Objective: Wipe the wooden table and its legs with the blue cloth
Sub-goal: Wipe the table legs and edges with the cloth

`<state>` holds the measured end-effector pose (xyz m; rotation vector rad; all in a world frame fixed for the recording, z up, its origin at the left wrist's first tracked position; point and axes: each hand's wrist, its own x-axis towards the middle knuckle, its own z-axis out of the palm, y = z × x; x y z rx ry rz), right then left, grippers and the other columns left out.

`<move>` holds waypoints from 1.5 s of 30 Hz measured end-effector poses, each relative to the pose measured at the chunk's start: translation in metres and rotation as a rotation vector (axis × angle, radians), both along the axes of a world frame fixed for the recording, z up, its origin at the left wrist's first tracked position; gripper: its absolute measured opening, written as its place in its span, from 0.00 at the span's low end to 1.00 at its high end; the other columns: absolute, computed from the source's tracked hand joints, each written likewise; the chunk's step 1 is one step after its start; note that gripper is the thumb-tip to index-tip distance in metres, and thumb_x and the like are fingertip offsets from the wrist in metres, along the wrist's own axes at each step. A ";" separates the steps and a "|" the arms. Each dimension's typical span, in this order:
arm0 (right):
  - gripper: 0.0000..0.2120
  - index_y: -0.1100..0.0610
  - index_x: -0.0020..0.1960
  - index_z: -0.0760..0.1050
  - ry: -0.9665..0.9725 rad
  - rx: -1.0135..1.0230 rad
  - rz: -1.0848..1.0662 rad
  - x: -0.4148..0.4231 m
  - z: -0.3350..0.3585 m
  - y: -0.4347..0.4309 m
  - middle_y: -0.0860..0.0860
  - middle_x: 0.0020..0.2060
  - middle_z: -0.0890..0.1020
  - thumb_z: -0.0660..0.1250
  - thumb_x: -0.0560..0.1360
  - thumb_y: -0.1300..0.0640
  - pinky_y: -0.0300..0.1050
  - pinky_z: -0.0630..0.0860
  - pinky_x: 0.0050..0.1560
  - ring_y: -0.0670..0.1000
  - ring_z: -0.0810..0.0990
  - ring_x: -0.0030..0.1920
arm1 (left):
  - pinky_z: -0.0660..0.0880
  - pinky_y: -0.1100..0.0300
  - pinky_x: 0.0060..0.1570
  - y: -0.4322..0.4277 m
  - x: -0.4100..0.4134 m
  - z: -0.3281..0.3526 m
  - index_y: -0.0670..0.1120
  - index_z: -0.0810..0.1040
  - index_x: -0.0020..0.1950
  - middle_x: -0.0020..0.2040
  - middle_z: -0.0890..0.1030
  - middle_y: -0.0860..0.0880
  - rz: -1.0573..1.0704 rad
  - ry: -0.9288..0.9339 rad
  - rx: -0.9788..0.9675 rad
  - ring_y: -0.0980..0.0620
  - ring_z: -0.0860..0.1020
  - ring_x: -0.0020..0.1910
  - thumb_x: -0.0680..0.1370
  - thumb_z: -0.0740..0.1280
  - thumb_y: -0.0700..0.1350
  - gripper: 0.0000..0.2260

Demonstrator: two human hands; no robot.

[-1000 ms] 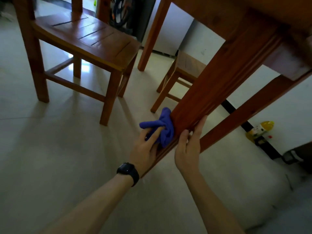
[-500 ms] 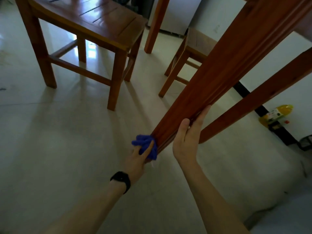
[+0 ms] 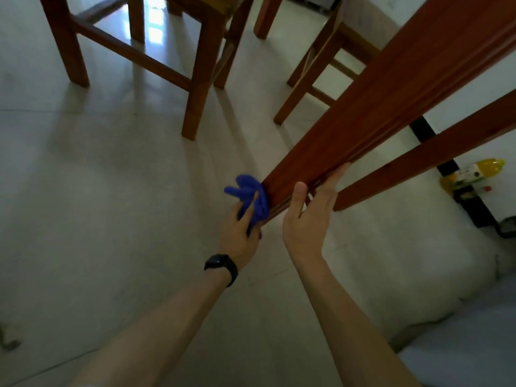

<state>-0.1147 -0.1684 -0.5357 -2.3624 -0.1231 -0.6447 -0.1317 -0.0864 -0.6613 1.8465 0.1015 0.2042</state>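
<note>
A reddish wooden table leg (image 3: 374, 113) runs from the upper right down to the floor near the middle of the view. The crumpled blue cloth (image 3: 252, 195) is pressed against the leg's left face near its foot. My left hand (image 3: 240, 233), with a black watch on the wrist, is shut on the cloth. On the leg's right side rests my right hand (image 3: 310, 216), fingers stretched along the wood and thumb across the front. A second table leg (image 3: 424, 155) slants behind it. The tabletop is out of view.
A wooden chair (image 3: 195, 88) stands on the pale tiled floor at upper left, and a small wooden stool (image 3: 307, 76) is behind the leg. A yellow bottle (image 3: 474, 171) lies by the wall at right, next to a dark baseboard strip.
My left hand has carried the cloth down the leg to its foot. My right hand has slid lower along the leg too, and the view has tipped further down.
</note>
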 end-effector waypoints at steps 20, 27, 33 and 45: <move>0.31 0.43 0.77 0.32 -0.077 0.005 -0.080 0.007 -0.016 0.009 0.57 0.69 0.66 0.45 0.82 0.37 0.25 0.63 0.58 0.42 0.69 0.57 | 0.74 0.59 0.46 0.024 0.019 -0.056 0.51 0.61 0.79 0.71 0.67 0.38 0.229 0.537 -0.215 0.41 0.77 0.55 0.82 0.59 0.37 0.25; 0.32 0.52 0.79 0.38 -0.105 0.007 -0.135 0.011 -0.023 0.012 0.61 0.67 0.68 0.47 0.83 0.42 0.18 0.60 0.54 0.43 0.68 0.55 | 0.76 0.47 0.58 -0.023 0.019 -0.025 0.49 0.57 0.80 0.72 0.66 0.41 0.158 0.456 -0.106 0.40 0.75 0.62 0.81 0.62 0.40 0.28; 0.33 0.51 0.79 0.36 -0.068 -0.019 -0.092 0.007 -0.015 0.012 0.61 0.66 0.68 0.47 0.82 0.40 0.38 0.70 0.57 0.39 0.66 0.54 | 0.73 0.58 0.44 0.032 0.015 -0.040 0.44 0.74 0.67 0.56 0.80 0.42 -0.138 0.884 0.030 0.47 0.77 0.46 0.81 0.60 0.41 0.14; 0.32 0.42 0.77 0.31 -0.043 -0.046 -0.086 0.004 -0.011 0.008 0.58 0.66 0.67 0.46 0.82 0.38 0.52 0.79 0.55 0.52 0.75 0.53 | 0.69 0.52 0.66 0.023 -0.010 -0.040 0.50 0.64 0.77 0.73 0.69 0.46 -0.493 0.803 0.308 0.41 0.70 0.70 0.82 0.58 0.40 0.22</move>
